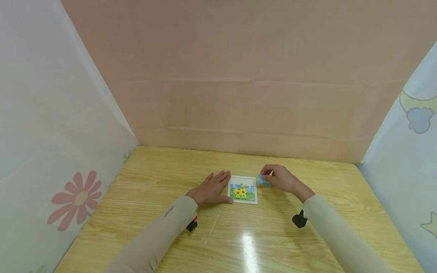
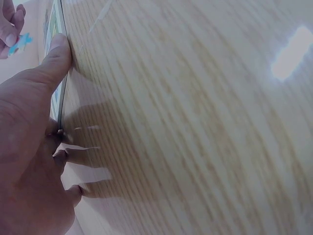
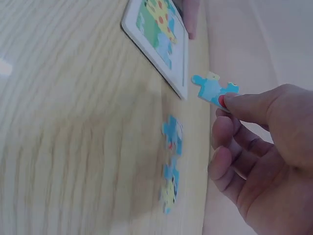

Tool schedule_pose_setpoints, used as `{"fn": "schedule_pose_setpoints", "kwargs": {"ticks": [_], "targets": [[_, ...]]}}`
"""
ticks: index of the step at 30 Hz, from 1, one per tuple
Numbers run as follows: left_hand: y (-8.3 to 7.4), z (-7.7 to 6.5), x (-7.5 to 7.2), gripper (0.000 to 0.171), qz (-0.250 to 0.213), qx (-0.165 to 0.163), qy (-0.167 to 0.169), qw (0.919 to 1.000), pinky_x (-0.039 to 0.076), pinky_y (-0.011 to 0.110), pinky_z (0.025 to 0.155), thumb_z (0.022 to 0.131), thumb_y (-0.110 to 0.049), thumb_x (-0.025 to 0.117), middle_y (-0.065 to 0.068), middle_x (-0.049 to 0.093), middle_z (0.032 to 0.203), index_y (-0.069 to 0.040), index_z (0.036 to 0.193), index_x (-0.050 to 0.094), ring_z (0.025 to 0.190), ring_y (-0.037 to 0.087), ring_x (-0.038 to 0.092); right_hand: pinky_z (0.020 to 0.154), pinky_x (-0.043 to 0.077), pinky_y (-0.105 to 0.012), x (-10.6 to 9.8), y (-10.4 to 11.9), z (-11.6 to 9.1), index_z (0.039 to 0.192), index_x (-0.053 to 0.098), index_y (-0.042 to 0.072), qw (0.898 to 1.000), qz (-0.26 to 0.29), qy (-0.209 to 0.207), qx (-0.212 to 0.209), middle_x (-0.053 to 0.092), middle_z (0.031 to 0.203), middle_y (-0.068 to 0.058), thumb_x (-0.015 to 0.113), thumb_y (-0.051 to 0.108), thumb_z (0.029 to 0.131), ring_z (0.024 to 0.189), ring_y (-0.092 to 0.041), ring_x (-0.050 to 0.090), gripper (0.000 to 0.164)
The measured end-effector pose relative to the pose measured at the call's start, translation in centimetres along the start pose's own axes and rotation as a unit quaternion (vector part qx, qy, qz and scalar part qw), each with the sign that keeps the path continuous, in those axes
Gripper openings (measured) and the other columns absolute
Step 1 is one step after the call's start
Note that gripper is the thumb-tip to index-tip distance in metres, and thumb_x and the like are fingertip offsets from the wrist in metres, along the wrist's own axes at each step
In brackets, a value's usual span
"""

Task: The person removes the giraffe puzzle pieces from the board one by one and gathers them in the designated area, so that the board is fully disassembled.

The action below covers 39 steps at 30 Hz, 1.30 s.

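Observation:
A small white-framed jigsaw puzzle [image 1: 242, 202] with a giraffe picture lies on the table; its lower part is filled, its upper part bare white. My left hand [image 1: 212, 189] lies along the frame's left side with fingers extended, the thumb touching the near left corner. Beyond the frame's right edge, my right hand [image 1: 280, 178] pinches a light blue puzzle piece [image 3: 211, 90] between thumb and fingertips, above the table. This piece has a red spot and a pale yellow patch. Two more puzzle pieces, one blue [image 3: 172, 134] and one blue and yellow [image 3: 169, 188], lie below that hand.
The wooden table [image 1: 164, 167] meets a plain brownish backdrop [image 1: 218, 94] at its far edge. Patterned pale walls stand at the left [image 1: 41, 125] and right [image 1: 416, 159]. A bright light reflection lies on the near tabletop.

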<state>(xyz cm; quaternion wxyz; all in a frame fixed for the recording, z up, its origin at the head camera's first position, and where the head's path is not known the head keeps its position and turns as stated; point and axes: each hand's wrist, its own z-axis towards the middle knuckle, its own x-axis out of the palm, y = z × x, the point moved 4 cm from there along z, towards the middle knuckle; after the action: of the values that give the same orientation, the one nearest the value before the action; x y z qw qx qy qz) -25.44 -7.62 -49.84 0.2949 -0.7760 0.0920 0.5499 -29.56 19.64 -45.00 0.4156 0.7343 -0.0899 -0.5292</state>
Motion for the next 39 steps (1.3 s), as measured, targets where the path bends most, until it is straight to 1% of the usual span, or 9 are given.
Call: {"fn": "schedule_pose_setpoints", "kwargs": {"ticks": [6,12,22,27,32,36,39], "targets": [[0.0,0.1,0.0,0.102,0.001,0.000,0.000,1.0000,0.010,0.055,0.139,0.101,-0.068,0.058,0.001,0.008,0.183,-0.012,0.173,0.014,0.171,0.024,0.007,0.060,0.049,-0.026,-1.6,-1.0,-1.2,0.111,0.070,0.001,1.000,-0.013,-0.016,0.008,0.066,0.107,-0.016,0.059,0.010,0.109,0.066,-0.013,0.053,0.015],[0.0,0.2,0.1,0.101,0.010,0.000,0.000,0.9999,0.010,0.054,0.139,0.101,-0.069,0.057,0.001,0.008,0.183,-0.012,0.173,0.013,0.171,0.024,0.007,0.063,0.052,-0.026,-3.1,-2.4,-2.4,0.114,0.069,0.000,0.999,-0.016,-0.022,0.031,0.065,0.109,-0.017,0.059,0.010,0.109,0.069,-0.013,0.054,0.016],[-0.1,0.2,0.0,0.101,0.008,-0.001,0.002,1.0000,0.010,0.055,0.139,0.102,-0.069,0.056,0.002,0.007,0.183,-0.012,0.173,0.014,0.171,0.024,0.007,0.063,0.052,-0.026,-5.0,-4.6,-4.0,0.112,0.070,0.000,0.998,-0.033,-0.024,0.040,0.065,0.106,-0.015,0.060,0.012,0.109,0.074,-0.014,0.055,0.016],[-0.1,0.3,-0.1,0.101,0.012,-0.004,0.001,0.9999,0.010,0.055,0.139,0.102,-0.069,0.057,0.002,0.008,0.183,-0.011,0.173,0.014,0.171,0.024,0.007,0.061,0.051,-0.026,-5.3,-6.0,-4.2,0.110,0.071,0.001,0.998,-0.055,-0.014,0.037,0.067,0.101,-0.012,0.061,0.010,0.108,0.072,-0.014,0.055,0.014],[-0.1,0.2,-0.2,0.102,0.007,-0.007,0.001,1.0000,0.009,0.054,0.139,0.101,-0.069,0.057,0.001,0.008,0.183,-0.012,0.173,0.013,0.171,0.024,0.007,0.060,0.050,-0.026,-5.0,-7.4,-4.1,0.110,0.071,0.001,0.997,-0.062,0.002,0.038,0.068,0.098,-0.009,0.060,0.009,0.108,0.071,-0.012,0.054,0.014],[-0.1,0.2,-0.1,0.102,0.003,-0.007,0.003,1.0000,0.008,0.054,0.139,0.101,-0.069,0.057,0.001,0.007,0.183,-0.012,0.173,0.012,0.171,0.024,0.006,0.060,0.048,-0.025,-4.8,-7.8,-3.9,0.111,0.071,-0.001,0.997,-0.066,0.001,0.043,0.069,0.097,-0.009,0.059,0.007,0.107,0.069,-0.010,0.052,0.015],[-0.1,0.3,0.0,0.102,0.009,-0.005,0.003,0.9999,0.008,0.054,0.139,0.102,-0.070,0.055,0.001,0.007,0.183,-0.012,0.173,0.012,0.171,0.024,0.006,0.061,0.046,-0.025,-4.6,-8.0,-3.8,0.111,0.072,-0.001,0.996,-0.076,-0.001,0.050,0.070,0.097,-0.010,0.059,0.007,0.107,0.069,-0.011,0.051,0.015]]}}
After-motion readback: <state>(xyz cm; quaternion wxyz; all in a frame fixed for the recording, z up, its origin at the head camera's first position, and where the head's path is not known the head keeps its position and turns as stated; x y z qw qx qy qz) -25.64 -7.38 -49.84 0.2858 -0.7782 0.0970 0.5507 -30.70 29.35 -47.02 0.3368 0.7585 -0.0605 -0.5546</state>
